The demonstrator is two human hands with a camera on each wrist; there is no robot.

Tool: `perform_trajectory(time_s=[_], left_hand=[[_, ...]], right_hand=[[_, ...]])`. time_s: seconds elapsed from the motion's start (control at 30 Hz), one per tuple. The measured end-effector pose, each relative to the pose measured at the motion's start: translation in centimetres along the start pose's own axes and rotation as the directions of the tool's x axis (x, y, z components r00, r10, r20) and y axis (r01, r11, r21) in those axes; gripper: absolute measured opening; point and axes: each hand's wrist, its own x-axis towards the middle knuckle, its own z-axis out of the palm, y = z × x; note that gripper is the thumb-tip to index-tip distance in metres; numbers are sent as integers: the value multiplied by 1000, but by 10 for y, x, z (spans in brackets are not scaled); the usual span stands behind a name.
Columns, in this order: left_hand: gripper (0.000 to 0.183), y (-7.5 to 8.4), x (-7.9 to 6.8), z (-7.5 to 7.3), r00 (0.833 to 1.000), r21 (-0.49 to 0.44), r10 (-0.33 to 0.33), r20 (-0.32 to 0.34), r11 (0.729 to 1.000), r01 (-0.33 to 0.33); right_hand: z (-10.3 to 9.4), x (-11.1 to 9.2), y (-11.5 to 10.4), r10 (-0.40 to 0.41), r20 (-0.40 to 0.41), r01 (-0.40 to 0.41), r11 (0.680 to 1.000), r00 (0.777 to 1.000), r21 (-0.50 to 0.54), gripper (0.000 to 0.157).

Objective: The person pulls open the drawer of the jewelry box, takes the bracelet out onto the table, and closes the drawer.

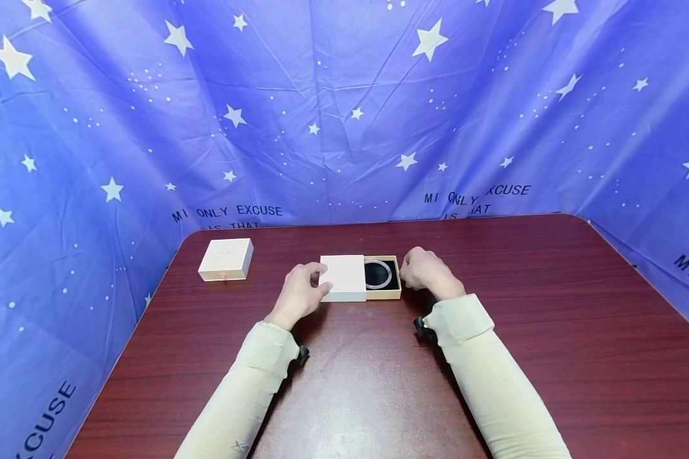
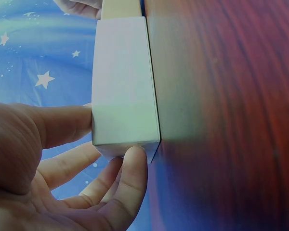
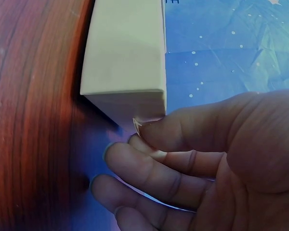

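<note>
A white box sleeve (image 1: 343, 276) lies on the table with its drawer (image 1: 383, 295) pulled partly out to the right. Inside the drawer, on black lining, sits a pale bangle (image 1: 390, 276), its left edge hidden under the sleeve. My left hand (image 1: 298, 294) holds the sleeve's left end, thumb on the near side and fingers around the end in the left wrist view. At the drawer's right end, my right hand (image 1: 427, 271) pinches a small ribbon pull tab (image 3: 137, 126) between thumb and index finger. Its other fingers curl loosely below.
A second white box (image 1: 226, 256), closed, stands at the back left of the dark red wooden table (image 1: 356, 395). Blue star-printed cloth (image 1: 321, 95) hangs behind the table and along both sides.
</note>
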Motion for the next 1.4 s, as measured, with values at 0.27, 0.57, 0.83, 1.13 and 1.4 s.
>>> perform_trajectory(time_s=[0.27,0.57,0.83,1.13,1.4], left_hand=[[37,0,-1,0,1000,-5,-13,5,1000,13],[37,0,0,1,1000,-5,-7,1,1000,7],[37,-1,0,1,1000,-3,-3,0,1000,3],[37,0,-1,0,1000,-1,-1,1,1000,1],[37,1,-1,0,1000,-2,-1,1,1000,1]], right_hand=[[0,-1,2,-8,-2,8,1000,1000,-4,20],[-1,-2,3,-17,-2,17,1000,1000,4,22],[-2,-1,4,-16,1,16,1000,1000,11,20],[-2,-3,4,-13,-7,13,1000,1000,10,20],[-2,-3,5,-18,-17,18,1000,1000,2,22]])
